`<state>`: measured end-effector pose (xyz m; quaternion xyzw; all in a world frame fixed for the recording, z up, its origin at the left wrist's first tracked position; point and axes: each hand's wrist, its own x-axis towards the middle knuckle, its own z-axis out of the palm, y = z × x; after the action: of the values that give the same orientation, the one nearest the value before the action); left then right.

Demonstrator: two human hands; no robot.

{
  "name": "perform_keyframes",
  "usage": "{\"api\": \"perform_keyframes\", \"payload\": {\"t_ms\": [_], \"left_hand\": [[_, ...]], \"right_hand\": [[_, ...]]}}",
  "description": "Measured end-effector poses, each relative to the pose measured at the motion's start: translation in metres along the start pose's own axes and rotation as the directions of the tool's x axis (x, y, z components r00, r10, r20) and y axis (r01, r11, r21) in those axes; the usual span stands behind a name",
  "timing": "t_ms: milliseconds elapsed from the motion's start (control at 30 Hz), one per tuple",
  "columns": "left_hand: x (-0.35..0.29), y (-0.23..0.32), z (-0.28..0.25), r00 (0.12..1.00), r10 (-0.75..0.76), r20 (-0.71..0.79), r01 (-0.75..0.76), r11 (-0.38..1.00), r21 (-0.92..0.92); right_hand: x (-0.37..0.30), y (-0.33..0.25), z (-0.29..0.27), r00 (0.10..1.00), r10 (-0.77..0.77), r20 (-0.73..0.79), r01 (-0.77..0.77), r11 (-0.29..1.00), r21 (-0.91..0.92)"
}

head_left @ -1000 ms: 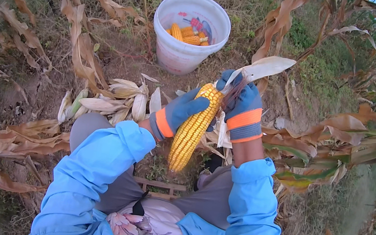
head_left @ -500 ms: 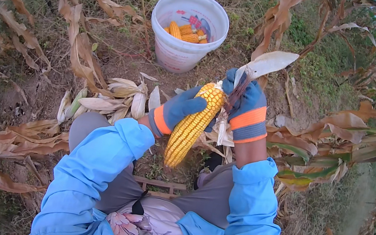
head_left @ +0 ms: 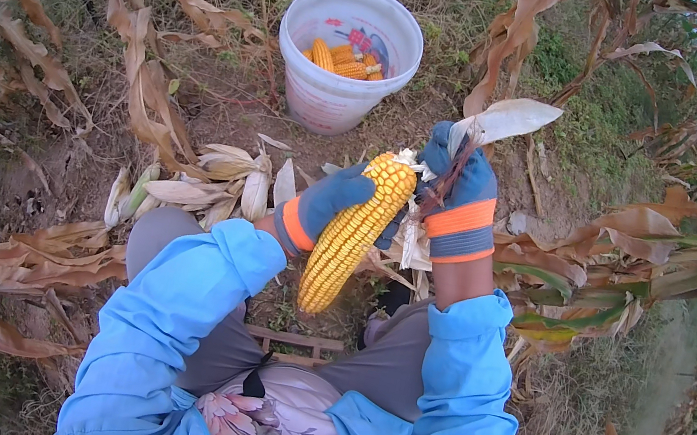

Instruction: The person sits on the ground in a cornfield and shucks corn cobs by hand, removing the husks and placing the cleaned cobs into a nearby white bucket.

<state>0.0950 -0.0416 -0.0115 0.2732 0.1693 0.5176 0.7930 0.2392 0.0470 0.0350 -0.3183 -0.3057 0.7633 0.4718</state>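
Observation:
A bare yellow ear of corn [head_left: 352, 241] slants across the middle of the view, its stem end up and to the right. My left hand [head_left: 327, 205], in a blue glove with an orange cuff, is wrapped round the ear from the left. At the stem end, my right hand [head_left: 465, 182], gloved alike, is closed on a pale corn husk [head_left: 515, 121] with dark silk hanging from it. The husk sticks out above the hand to the right. Fingertips of the left glove show on the far side of the ear.
Beyond my hands stands a white bucket [head_left: 336, 104] with several yellow ears inside. Stripped husks [head_left: 229, 182] lie on the ground by my left knee. Dry corn stalks and leaves [head_left: 143, 88] rise on the left, with more [head_left: 620, 265] on the right. A low wooden stool [head_left: 295, 346] shows between my legs.
The right hand has turned slightly, and the husk in it has shifted a little to the right. The ear has moved slightly left in my left hand.

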Motion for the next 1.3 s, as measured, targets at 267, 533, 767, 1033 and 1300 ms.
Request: {"api": "perform_keyframes", "payload": {"t_ms": [267,533,767,1033,1300], "left_hand": [[0.003,-0.008,0.002,0.996,-0.015,0.083,0.041,0.945,-0.324],[0.000,-0.007,0.002,0.988,0.043,0.146,0.031,0.883,-0.469],[0.007,-0.013,-0.006,0.989,0.068,0.129,0.012,0.844,-0.536],[-0.002,0.014,-0.018,0.913,0.252,-0.321,-0.321,0.929,-0.185],[-0.013,0.030,-0.024,0.830,0.401,-0.388,-0.431,0.902,0.012]], "right_hand": [[0.004,0.004,-0.012,0.900,-0.067,0.430,-0.125,0.907,0.402],[-0.013,0.000,0.021,0.999,-0.032,-0.006,0.032,0.931,0.364],[0.008,-0.020,-0.006,0.982,-0.172,-0.076,0.181,0.975,0.130],[0.046,-0.036,-0.064,0.981,-0.192,-0.023,0.069,0.457,-0.887],[0.074,-0.042,-0.149,0.998,0.004,-0.062,-0.058,-0.298,-0.953]]}}
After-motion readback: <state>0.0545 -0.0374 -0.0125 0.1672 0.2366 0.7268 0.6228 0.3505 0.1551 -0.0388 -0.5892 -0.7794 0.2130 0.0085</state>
